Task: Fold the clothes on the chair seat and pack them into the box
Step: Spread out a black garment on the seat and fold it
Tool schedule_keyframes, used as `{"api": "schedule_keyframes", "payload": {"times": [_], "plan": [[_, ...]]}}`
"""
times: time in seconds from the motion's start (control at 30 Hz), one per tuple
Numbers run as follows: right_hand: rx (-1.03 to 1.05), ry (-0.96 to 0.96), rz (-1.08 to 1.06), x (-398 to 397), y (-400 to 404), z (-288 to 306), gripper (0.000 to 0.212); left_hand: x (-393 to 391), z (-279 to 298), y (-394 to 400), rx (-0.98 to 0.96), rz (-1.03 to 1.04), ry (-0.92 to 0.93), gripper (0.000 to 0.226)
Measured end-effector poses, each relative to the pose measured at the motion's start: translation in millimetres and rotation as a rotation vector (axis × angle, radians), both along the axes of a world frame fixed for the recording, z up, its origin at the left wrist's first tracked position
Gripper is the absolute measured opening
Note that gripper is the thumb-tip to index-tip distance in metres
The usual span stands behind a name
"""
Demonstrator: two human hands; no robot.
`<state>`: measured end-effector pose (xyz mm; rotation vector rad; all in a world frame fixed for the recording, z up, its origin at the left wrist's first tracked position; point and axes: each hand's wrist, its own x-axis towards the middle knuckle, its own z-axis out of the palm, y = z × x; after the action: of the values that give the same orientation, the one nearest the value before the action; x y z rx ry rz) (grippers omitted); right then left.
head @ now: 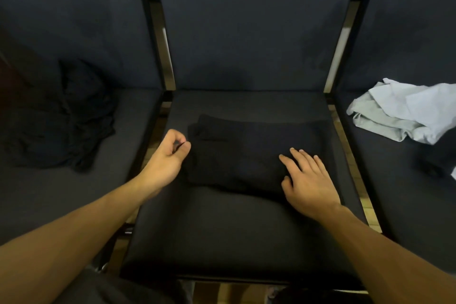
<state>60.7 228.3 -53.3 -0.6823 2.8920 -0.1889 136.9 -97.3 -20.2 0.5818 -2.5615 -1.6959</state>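
Observation:
A black garment (246, 150) lies folded into a flat rectangle on the middle chair seat (234, 229). My left hand (167, 155) is at its left edge, fingers curled with thumb and forefinger pinched; whether they hold the cloth's edge I cannot tell. My right hand (308, 180) rests flat, fingers spread, on the garment's near right corner. No box is in view.
A crumpled black garment (74, 118) lies on the left chair seat. A crumpled light grey garment (407, 111) lies on the right chair seat, with a dark item (441, 155) beside it. Black metal chair frames (158, 57) separate the seats.

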Motion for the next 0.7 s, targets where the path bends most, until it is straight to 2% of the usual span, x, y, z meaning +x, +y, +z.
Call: {"api": "schedule_keyframes", "payload": {"times": [0.1,0.13,0.2,0.27,0.33,0.43,0.5,0.63,0.7], "plan": [[-0.028,0.003,-0.014,0.2,-0.1,-3.7,0.059,-1.0,1.5,0.6,0.326,-0.008,-0.141,0.019],[-0.030,0.003,-0.012,0.0,0.7,-4.3,0.059,0.5,0.3,-1.3,0.386,-0.035,-0.232,0.028],[-0.036,0.000,-0.003,-1.7,3.0,-4.4,0.059,6.8,-0.4,-6.5,0.370,-0.120,-0.414,0.052],[-0.045,-0.005,0.010,-4.4,6.4,-3.2,0.058,12.6,3.2,-13.2,0.302,-0.197,-0.505,0.062],[-0.038,0.006,0.023,-7.6,10.1,-0.8,0.057,16.7,11.1,-16.7,0.188,-0.264,-0.531,0.060],[-0.029,0.055,0.012,-11.6,15.3,3.2,0.058,17.2,18.2,-16.0,-0.097,-0.320,-0.547,0.056],[-0.036,0.070,0.056,-15.1,17.4,5.0,0.059,9.7,15.7,-17.4,-0.273,-0.255,-0.485,0.054],[-0.123,0.067,0.195,-20.2,10.8,6.6,0.061,-31.7,4.9,-25.4,-0.465,-0.033,-0.328,0.055],[-0.179,0.056,0.201,-18.6,5.8,5.1,0.059,-50.0,-3.1,-27.0,-0.533,-0.022,-0.296,0.036]]}}
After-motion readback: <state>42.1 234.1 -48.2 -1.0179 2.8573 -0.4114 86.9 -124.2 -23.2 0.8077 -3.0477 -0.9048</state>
